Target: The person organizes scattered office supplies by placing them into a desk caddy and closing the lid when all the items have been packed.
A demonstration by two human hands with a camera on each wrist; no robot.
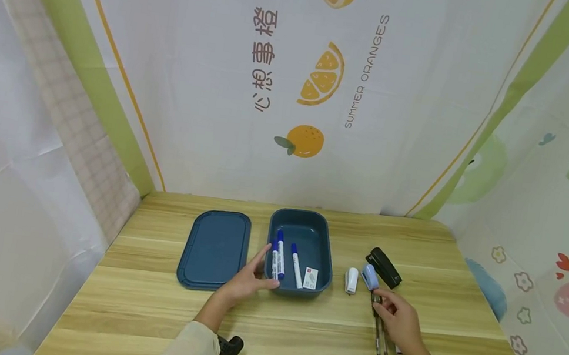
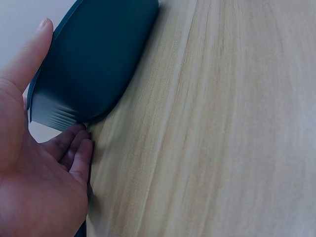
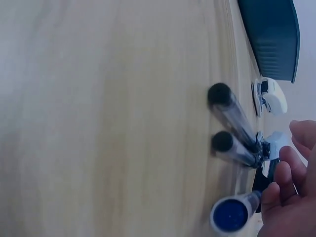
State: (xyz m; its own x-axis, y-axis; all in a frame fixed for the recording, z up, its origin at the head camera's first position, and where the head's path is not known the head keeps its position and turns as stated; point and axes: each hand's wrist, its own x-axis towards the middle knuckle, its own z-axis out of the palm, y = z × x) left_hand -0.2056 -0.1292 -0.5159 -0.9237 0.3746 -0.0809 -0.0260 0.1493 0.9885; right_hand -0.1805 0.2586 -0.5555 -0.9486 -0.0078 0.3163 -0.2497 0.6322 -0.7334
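My left hand (image 1: 245,284) rests against the near left corner of a dark blue box (image 1: 315,241), thumb along the rim and fingers at the wall. Several blue-and-white markers (image 1: 297,267) and a small white packet (image 1: 310,278) lie inside. Over two dark clear-barrelled pens (image 1: 378,331) hovers my right hand (image 1: 399,319), its fingers bent and apart. Beyond the fingertips sits a light blue mini stapler (image 1: 370,277). In the right wrist view, the blue end of a marker (image 3: 230,215) shows beneath that hand, the rest partly hidden.
A dark blue lid (image 1: 215,249) lies flat left of the box. Right of the box stands a white mini stapler (image 1: 351,280), with a black stapler (image 1: 384,267) behind the light blue one. Hanging printed cloths (image 1: 205,132) border the wooden table (image 1: 296,345).
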